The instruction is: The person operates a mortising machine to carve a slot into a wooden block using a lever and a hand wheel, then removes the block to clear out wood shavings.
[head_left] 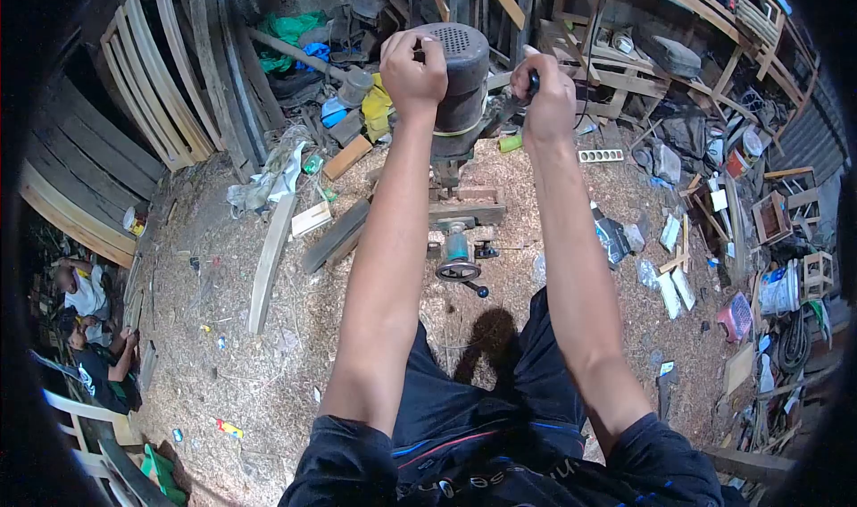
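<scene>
A person in a dark shirt stands over an upright drilling machine in a workshop, the left hand with fingers curled against the near left side of its motor housing; whether it grips anything cannot be told. The right hand is closed around a black handle at the machine's right side. Below the spindle sits a wooden piece, behind a handwheel, near the far edge of the floor, which is strewn with shavings.

Light lettering crosses the shirt front, too warped to read whole. At the floor's left edge are two people, one in white, the other in a black shirt whose white print is illegible.

Toward the floor's right edge stand a white bucket with blue markings and, just beside it, a pink basket; farther back is a white-and-orange tub. A small can with a colored label sits by the far left corner. Their labels and contents are too small to make out. A white power strip lies beyond the right forearm.
</scene>
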`<state>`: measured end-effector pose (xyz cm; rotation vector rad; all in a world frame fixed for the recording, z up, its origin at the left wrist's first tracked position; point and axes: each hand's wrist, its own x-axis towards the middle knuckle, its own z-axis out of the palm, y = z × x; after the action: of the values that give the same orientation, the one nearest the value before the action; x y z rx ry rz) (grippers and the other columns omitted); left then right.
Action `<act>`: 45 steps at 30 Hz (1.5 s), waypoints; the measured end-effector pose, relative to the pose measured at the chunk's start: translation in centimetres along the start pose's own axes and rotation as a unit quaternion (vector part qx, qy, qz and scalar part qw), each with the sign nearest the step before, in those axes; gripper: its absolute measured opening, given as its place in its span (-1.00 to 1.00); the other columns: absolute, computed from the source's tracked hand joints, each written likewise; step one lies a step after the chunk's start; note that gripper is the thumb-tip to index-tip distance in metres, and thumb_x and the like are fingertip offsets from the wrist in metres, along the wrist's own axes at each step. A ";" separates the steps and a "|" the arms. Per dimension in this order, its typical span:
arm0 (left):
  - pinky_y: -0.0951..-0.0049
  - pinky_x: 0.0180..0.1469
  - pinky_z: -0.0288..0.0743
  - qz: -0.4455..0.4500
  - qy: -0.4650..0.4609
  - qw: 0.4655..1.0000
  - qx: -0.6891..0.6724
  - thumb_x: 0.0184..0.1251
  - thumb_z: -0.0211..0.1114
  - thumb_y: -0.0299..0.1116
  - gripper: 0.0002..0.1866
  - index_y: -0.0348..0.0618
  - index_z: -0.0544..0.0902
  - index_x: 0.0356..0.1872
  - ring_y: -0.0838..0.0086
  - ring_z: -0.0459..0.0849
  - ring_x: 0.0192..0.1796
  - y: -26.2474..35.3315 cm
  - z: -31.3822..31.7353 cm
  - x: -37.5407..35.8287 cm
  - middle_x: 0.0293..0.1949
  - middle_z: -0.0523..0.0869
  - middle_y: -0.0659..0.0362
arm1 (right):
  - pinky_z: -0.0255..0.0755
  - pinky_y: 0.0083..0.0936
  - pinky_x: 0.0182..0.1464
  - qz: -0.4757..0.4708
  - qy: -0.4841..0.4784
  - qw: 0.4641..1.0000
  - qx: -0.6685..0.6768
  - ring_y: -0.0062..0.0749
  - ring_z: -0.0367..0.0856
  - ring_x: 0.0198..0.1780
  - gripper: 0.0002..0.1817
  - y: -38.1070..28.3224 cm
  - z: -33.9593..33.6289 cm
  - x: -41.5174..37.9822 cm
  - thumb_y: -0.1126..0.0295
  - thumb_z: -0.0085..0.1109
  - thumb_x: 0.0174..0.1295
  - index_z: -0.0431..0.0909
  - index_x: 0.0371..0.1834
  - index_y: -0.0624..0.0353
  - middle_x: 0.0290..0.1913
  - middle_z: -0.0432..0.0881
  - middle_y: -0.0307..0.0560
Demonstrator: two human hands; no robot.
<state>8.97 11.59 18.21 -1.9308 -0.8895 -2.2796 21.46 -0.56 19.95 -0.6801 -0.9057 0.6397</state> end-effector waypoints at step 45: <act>0.27 0.03 0.51 -0.004 0.025 1.000 0.008 0.17 0.22 -0.25 -0.76 -0.16 0.77 -0.46 0.12 0.71 -0.13 -0.9 0.8 0.5 -0.33 0.78 0.05 | 0.18 -0.51 -0.49 0.022 0.020 0.996 -0.081 -0.57 0.30 -0.60 -0.57 0.8 2.7 10.2 0.07 -0.09 0.48 0.52 -0.45 0.13 -0.63 0.36 -0.32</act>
<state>9.24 12.82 18.42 -1.8578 -0.9098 -2.3062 23.76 8.20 25.46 -0.8573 -0.9129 0.5944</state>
